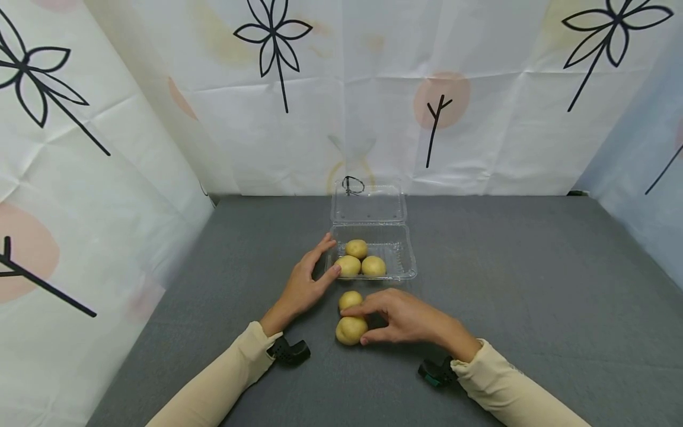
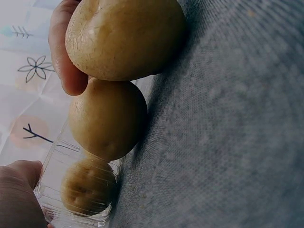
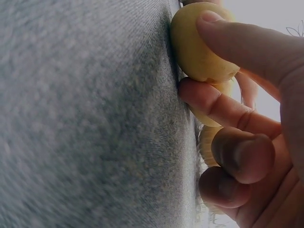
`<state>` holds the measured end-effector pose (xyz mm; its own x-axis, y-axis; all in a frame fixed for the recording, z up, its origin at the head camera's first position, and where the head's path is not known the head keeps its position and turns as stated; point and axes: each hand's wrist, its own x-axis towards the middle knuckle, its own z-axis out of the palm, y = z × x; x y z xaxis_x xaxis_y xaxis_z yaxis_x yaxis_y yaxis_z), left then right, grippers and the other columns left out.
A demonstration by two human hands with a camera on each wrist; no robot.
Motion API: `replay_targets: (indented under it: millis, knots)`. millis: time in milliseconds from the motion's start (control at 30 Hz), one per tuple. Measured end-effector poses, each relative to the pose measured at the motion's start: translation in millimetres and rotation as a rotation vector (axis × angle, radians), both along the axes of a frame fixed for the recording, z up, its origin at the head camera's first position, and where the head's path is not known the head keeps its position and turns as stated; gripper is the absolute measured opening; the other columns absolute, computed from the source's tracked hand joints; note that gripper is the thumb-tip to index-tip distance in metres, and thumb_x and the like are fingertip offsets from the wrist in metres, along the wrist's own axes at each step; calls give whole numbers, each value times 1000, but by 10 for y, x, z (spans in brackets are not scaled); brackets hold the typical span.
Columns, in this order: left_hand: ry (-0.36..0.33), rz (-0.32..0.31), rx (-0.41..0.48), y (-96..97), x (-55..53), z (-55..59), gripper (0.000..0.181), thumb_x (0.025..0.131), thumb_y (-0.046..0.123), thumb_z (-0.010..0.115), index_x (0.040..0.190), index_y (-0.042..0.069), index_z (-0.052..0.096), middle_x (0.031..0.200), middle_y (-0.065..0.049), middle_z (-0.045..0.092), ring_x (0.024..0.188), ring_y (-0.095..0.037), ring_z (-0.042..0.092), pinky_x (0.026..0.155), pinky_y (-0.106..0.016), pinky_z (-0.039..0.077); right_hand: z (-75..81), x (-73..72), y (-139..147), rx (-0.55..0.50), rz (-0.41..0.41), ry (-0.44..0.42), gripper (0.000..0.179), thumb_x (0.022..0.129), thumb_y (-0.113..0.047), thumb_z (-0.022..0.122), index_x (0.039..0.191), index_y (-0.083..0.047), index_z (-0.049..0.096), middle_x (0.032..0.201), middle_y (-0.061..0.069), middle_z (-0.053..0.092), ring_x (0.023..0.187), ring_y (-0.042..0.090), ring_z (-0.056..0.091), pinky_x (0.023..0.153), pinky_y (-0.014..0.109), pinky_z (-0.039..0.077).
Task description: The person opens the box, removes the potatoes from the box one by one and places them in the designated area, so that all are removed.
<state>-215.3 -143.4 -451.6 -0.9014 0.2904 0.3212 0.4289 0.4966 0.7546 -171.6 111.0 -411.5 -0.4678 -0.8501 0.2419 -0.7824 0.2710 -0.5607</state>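
My right hand [image 1: 408,317] pinches the nearer potato [image 1: 350,331] between thumb and fingers on the grey cloth. In the right wrist view the thumb [image 3: 247,42] lies on this potato's side and the lower fingers are curled without holding anything. Just behind it another potato [image 1: 350,301] stands close, under the right index finger. A clear plastic clamshell box [image 1: 397,252] lies with its lid [image 1: 368,207] raised at the back; three potatoes [image 1: 373,266] are inside. My left hand [image 1: 304,284] rests at the box's left front corner, fingers fairly straight along its side, thumb at the front rim.
Grey cloth [image 1: 507,284] covers the table. White fabric with printed flowers and twigs [image 1: 320,136] hangs behind and at the sides. A black wrist camera [image 1: 290,351] sits on the left wrist, another [image 1: 437,372] on the right.
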Motion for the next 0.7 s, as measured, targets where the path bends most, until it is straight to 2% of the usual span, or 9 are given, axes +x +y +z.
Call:
replay_targets:
  millis: [167,367,533,700]
  knots:
    - [-2,3,-1,-2,-5,-6,59,101,37,62,154,17,46,168,4,30,154,-28,32,121,-62,28,4,10,-2,-3,-18,5,50,88,-30,81,135,-17,69,122,-5,74,78,10,59,70,14,44]
    - [-3,4,-3,-3,-6,-6,59,101,37,62,154,17,46,168,6,30,154,-28,32,121,-62,28,-6,19,-12,1,-33,40,50,89,-32,79,136,-17,68,124,-5,74,88,5,64,75,17,49]
    - [5,3,-5,1,-7,-3,59,101,37,61,154,16,46,168,4,31,154,-28,32,121,-62,28,3,25,-18,1,-40,29,50,89,-31,79,136,-18,68,122,-5,75,81,8,62,70,14,45]
    - [3,5,-10,3,-4,-6,59,101,38,61,154,17,46,168,5,30,154,-28,32,120,-62,28,17,27,-6,12,-44,7,51,89,-32,80,137,-18,67,122,-5,74,82,8,62,69,14,45]
